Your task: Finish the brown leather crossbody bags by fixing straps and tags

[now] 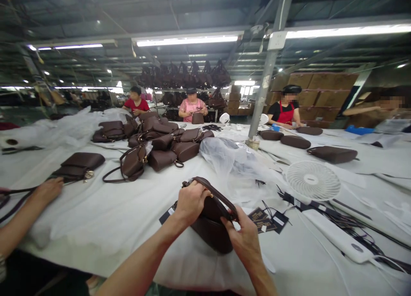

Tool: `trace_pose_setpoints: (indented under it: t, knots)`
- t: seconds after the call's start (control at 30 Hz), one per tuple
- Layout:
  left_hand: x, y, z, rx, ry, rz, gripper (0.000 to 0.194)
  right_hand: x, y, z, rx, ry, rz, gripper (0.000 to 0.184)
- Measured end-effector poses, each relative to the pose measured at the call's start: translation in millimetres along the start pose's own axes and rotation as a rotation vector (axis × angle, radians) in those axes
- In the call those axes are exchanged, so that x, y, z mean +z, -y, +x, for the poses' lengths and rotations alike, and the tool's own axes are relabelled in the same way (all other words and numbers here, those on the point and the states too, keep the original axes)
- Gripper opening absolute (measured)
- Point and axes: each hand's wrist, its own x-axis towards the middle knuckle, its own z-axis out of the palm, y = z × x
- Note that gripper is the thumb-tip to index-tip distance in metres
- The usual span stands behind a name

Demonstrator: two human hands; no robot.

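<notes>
A dark brown handbag (212,234) stands tilted on the white-covered table in front of me, its strap arching over the top. My left hand (192,200) is closed at the bag's upper left edge, thumb and fingers pinched near a small gold-coloured fitting. On the other side, my right hand (242,229) grips the bag's right end and the lower part of the strap. Black hang tags (266,221) with gold print lie just right of the bag. Part of another dark tag (167,212) shows at its left. The bag's far side is hidden.
A heap of brown handbags (163,156) and a clear plastic bag (227,154) lie ahead. To the right are a white fan (311,180), a white power strip (340,236), cables and a metal post (265,82). At left, a co-worker's hand (49,193) holds another bag's strap.
</notes>
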Motion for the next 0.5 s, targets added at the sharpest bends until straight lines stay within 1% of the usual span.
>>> trace_pose_setpoints:
  t: [0.1,0.17,0.23,0.33,0.4,0.43,0.5]
  knots:
    - [1.1,0.0,-4.1,-0.018,-0.008,-0.130,0.015,-13.6,-11.8,-10.0,0.054,0.033,0.029,0.017]
    - [0.6,-0.8,-5.7,0.004,-0.016,-0.173,0.015,-23.8,-21.1,-16.4,0.090,0.045,0.056,0.020]
    - [-2.1,-2.2,-6.8,0.077,0.002,-0.168,0.015,-35.9,-28.8,-21.6,0.119,0.057,0.074,0.023]
    - [-6.0,-5.9,-9.7,0.236,0.020,-0.130,0.017,-54.5,-34.2,-25.4,0.164,0.068,0.100,0.025]
    - [-4.1,-9.0,-13.4,0.299,-0.028,-0.107,0.021,-63.1,-34.4,-24.5,0.193,0.072,0.113,0.026]
    - [-1.2,-10.5,-15.9,0.307,-0.068,-0.104,0.022,-65.8,-34.2,-23.1,0.203,0.076,0.109,0.027]
    - [7.5,-13.3,-21.9,0.262,-0.169,-0.133,0.021,-68.5,-33.8,-19.7,0.204,0.091,0.069,0.027]
